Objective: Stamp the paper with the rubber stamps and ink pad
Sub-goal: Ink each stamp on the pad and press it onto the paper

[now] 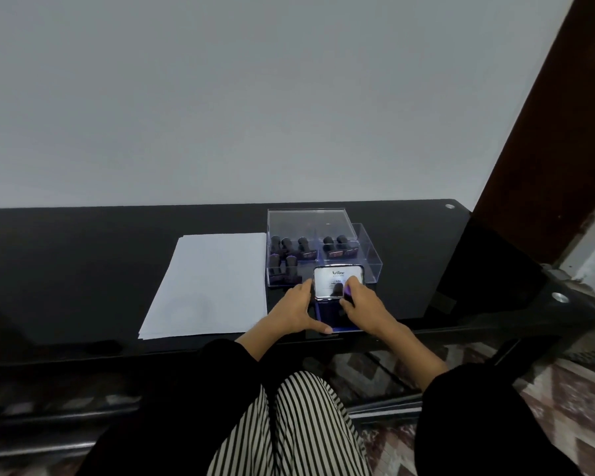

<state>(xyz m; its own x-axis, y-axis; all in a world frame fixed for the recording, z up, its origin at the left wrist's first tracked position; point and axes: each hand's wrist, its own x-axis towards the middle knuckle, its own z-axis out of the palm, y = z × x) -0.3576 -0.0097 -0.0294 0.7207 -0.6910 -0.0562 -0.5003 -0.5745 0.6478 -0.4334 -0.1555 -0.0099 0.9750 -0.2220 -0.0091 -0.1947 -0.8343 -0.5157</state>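
Left hand (298, 312) grips the ink pad (327, 316) from the left: fingers up by the hinge side, thumb along the near edge of the purple base. Right hand (364, 304) pinches the right edge of the lid (337, 281). The lid is tilted up and open, with its white "Artline" label facing me. The pad sits at the near edge of the black desk (83, 269), just in front of the clear box (370, 266). Rubber stamps (303, 247) stand upright in the box compartments, dark handles up. A stack of white paper (210, 283) lies flat, just left of the box and pad. Black sleeves, striped trousers (289, 424) below the desk.
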